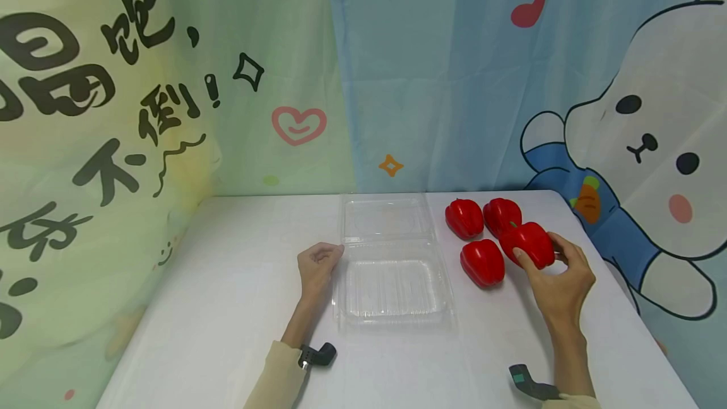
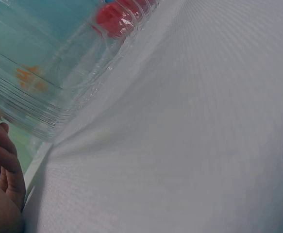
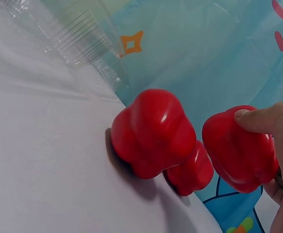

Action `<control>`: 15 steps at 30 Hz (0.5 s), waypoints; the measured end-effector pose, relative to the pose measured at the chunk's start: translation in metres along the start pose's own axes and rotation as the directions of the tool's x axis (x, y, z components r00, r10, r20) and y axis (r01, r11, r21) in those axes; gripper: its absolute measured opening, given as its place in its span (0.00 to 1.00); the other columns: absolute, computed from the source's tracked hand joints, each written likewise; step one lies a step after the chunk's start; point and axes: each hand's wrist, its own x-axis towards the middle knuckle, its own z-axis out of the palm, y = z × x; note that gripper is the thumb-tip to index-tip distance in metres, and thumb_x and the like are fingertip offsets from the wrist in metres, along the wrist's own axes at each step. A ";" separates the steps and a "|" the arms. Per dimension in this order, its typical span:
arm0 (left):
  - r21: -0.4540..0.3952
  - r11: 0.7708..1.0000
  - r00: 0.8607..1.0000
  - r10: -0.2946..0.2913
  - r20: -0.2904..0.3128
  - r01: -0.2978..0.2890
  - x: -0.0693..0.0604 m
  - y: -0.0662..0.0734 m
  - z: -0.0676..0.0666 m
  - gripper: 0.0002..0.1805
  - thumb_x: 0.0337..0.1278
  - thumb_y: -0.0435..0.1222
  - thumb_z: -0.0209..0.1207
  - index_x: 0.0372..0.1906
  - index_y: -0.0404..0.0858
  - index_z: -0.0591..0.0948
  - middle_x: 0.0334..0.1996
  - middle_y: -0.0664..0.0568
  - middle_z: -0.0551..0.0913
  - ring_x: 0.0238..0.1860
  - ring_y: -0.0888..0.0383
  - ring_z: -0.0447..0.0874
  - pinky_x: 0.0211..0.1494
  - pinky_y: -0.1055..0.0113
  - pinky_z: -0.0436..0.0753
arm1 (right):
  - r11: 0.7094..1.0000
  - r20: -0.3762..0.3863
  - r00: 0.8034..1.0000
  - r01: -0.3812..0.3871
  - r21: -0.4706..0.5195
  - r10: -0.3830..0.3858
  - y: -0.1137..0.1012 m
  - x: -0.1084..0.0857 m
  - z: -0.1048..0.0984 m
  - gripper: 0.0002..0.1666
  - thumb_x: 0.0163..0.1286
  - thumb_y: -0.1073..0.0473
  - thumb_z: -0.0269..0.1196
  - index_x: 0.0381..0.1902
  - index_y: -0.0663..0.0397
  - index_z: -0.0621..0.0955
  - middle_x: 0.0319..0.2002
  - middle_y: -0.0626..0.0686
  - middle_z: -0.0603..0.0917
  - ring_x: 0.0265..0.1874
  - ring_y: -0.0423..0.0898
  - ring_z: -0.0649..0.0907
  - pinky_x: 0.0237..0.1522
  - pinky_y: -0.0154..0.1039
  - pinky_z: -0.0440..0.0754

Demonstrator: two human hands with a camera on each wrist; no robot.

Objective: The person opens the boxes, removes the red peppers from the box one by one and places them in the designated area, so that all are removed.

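Observation:
My right hand point(image 1: 565, 283) grips a red bell pepper point(image 1: 529, 243) between thumb and fingers; in the right wrist view that pepper point(image 3: 236, 150) is raised off the table. Three more red bell peppers lie beside it: one at the back left point(image 1: 464, 218), one at the back right point(image 1: 502, 216) and one in front point(image 1: 482, 263). Left of them, a clear plastic clamshell box point(image 1: 392, 319) lies with its lid point(image 1: 386, 216) folded back. My left hand point(image 1: 319, 270) pinches the box's left edge near the hinge. In the left wrist view its fingers point(image 2: 8, 162) show at that edge.
A white cloth point(image 1: 244, 283) covers the table. Behind it hangs a printed curtain point(image 1: 397, 81) with lettering, hearts and a cartoon figure. Each wrist wears a dark camera mount, one on the left point(image 1: 318, 355) and one on the right point(image 1: 534, 385).

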 end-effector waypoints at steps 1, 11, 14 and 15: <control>0.008 1.000 1.000 0.002 -0.001 -0.002 0.000 0.000 0.000 0.09 0.63 0.38 0.74 0.36 0.34 0.90 0.28 0.37 0.92 0.23 0.60 0.82 0.33 0.73 0.80 | 1.000 0.001 1.000 -0.010 -0.005 0.010 0.001 0.000 0.000 0.40 0.65 0.57 0.81 0.74 0.50 0.80 0.68 0.58 0.85 0.57 0.31 0.74 0.58 0.22 0.71; 0.007 1.000 1.000 -0.002 0.015 0.002 0.001 0.000 -0.001 0.09 0.64 0.37 0.74 0.36 0.34 0.90 0.27 0.36 0.91 0.23 0.60 0.80 0.32 0.73 0.78 | 0.992 0.006 0.992 -0.123 -0.041 0.124 0.006 -0.004 0.005 0.41 0.69 0.52 0.78 0.76 0.51 0.77 0.70 0.58 0.83 0.64 0.48 0.77 0.64 0.37 0.78; -0.002 1.000 1.000 0.000 0.017 0.000 0.000 0.000 -0.001 0.09 0.64 0.37 0.74 0.36 0.34 0.90 0.28 0.35 0.91 0.23 0.59 0.80 0.32 0.73 0.78 | 0.988 -0.003 0.989 -0.150 -0.041 0.150 0.007 -0.004 0.005 0.40 0.70 0.52 0.77 0.77 0.51 0.77 0.71 0.58 0.83 0.66 0.50 0.77 0.64 0.38 0.77; -0.002 1.000 1.000 0.002 0.016 -0.002 0.000 0.000 -0.001 0.09 0.64 0.38 0.74 0.36 0.34 0.90 0.28 0.35 0.91 0.23 0.60 0.80 0.33 0.73 0.78 | 0.986 -0.005 0.987 -0.160 -0.040 0.160 0.007 -0.004 0.006 0.40 0.70 0.52 0.77 0.77 0.51 0.77 0.71 0.58 0.83 0.66 0.51 0.77 0.65 0.39 0.77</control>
